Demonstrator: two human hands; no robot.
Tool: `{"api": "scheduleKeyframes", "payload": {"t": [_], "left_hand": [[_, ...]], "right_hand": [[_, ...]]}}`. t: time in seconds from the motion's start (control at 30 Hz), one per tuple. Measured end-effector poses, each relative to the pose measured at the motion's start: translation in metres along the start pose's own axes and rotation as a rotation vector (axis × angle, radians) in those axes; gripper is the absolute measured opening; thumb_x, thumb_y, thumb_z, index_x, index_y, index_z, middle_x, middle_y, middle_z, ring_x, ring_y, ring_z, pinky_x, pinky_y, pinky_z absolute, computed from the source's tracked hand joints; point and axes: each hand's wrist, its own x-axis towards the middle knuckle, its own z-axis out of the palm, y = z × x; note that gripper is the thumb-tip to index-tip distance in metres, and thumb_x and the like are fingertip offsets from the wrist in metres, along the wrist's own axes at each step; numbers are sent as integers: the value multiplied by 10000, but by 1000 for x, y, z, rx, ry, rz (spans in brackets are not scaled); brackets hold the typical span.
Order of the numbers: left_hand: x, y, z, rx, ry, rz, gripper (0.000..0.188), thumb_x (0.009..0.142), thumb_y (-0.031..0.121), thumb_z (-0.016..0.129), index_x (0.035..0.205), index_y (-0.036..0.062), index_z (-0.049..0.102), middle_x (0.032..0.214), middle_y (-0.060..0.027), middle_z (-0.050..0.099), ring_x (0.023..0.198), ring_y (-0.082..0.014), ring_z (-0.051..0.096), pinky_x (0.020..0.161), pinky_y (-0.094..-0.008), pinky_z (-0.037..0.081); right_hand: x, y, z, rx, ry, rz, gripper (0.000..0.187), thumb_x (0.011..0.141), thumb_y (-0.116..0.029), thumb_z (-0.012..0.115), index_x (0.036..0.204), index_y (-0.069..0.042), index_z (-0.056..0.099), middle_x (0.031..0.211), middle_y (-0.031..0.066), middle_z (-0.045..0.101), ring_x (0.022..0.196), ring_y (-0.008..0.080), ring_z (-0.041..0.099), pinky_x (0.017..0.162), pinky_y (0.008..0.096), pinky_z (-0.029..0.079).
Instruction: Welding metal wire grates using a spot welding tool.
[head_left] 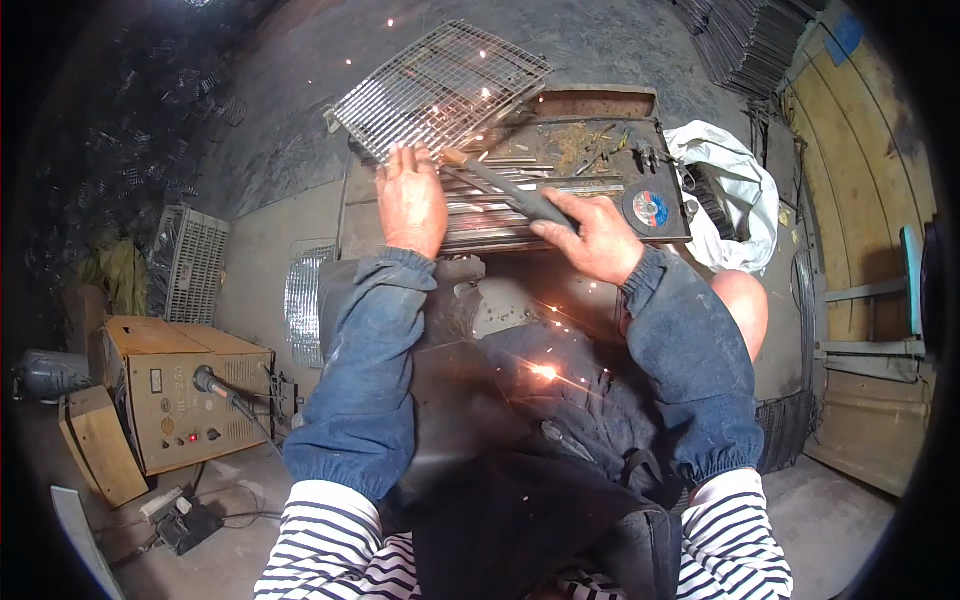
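Note:
My left hand is at the near edge of a metal wire rack, its fingers close together and gripping the rack's edge. The rack stands tilted at the far left of a low workbench. In my right hand is a welding torch, held by its dark handle, its copper-coloured tip pointing left toward the rack beside my left fingers. Sparks fly over the rack, and a bright one glows above my lap. Below my hands, several metal rods lie across the bench.
A round cutting disc lies at the bench's right end, next to a white sack. A welding machine stands at left, with a plastic crate behind it. Stacked wire panels are at the far right.

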Motion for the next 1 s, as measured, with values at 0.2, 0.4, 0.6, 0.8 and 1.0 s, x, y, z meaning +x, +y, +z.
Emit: {"api": "scheduleKeyframes", "payload": {"t": [0.2,0.4,0.6,0.8,1.0], "left_hand": [[29,61,-64,-583,-201,130,705,792,287,762,1354,-90,562,1128,-293,682,1061,-390,689,961,-458,518],[90,29,-62,-569,-487,230,918,725,442,865,1388,-100,534,1471,-303,496,1434,-371,437,1200,-408,343],[99,43,-21,-393,-364,384,905,749,368,850,1438,-89,481,1512,-282,458,1471,-385,367,1200,-429,340],[101,78,16,-211,-167,309,691,818,157,741,1426,-71,504,1460,-260,524,1416,-374,444,1180,-438,365],[98,82,19,-236,-123,302,566,827,53,557,1383,-55,553,1434,-238,557,1408,-362,465,1181,-469,351]], "right_hand": [[-26,25,-47,15,251,92,447,937,-223,727,1297,22,626,1011,220,748,934,269,748,833,360,563],[-52,43,-80,-11,341,177,491,927,-231,734,1311,51,615,1115,220,735,1012,254,730,911,336,536],[-52,41,-77,-16,314,199,507,911,-227,748,1315,47,612,1088,236,734,945,286,745,883,361,561],[-29,53,-68,-95,285,210,513,953,-319,695,1303,47,613,982,254,732,868,339,744,814,377,565],[-11,61,-62,-104,218,276,550,949,-329,716,1309,71,606,1092,284,712,1018,358,729,890,385,554]]}}
